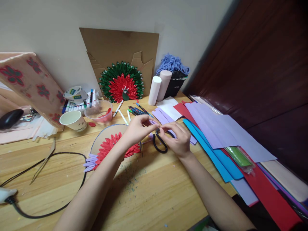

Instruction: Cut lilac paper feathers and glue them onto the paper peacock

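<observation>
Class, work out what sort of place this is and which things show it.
Probably a craft workspace: the round disc bearing red petals, the coloured sheets and the green-and-red decoration suggest it.

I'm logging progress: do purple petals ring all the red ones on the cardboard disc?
No: the purple petals show only at the picture-left end of the red petals; the cardboard disc above has none.
</observation>
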A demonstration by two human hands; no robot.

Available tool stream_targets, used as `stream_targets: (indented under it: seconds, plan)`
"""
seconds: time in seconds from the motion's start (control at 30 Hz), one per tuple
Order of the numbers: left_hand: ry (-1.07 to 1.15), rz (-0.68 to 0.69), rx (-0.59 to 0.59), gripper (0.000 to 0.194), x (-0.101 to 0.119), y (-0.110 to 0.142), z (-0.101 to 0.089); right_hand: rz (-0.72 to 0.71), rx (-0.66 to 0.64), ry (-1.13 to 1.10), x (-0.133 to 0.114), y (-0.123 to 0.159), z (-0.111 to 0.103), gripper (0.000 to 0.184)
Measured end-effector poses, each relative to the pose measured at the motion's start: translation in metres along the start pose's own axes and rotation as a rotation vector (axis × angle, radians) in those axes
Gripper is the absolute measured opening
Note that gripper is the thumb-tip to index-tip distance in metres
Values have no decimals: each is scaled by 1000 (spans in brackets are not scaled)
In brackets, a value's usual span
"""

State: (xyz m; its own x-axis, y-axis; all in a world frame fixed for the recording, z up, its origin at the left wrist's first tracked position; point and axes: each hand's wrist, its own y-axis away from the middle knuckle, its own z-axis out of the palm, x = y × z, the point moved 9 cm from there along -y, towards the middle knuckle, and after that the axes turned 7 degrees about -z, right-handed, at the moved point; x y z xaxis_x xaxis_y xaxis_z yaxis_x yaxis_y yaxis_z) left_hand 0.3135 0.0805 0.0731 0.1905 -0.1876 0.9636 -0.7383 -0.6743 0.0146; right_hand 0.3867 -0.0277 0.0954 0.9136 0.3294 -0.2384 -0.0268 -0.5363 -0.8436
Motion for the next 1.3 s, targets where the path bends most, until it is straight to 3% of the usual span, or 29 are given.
stream_targets:
  seconds: [0.33, 0.87, 1.3]
  plan:
    - [-20, 74, 5, 15, 8, 1, -1, 4, -28, -25, 1, 0, 3, 10]
    - [57, -2, 0, 21, -5, -2, -4, 25, -31, -24, 4, 0, 2, 9]
    - [97, -32, 32, 21, -1, 5, -6, 133, -20, -123, 8, 1, 1, 7]
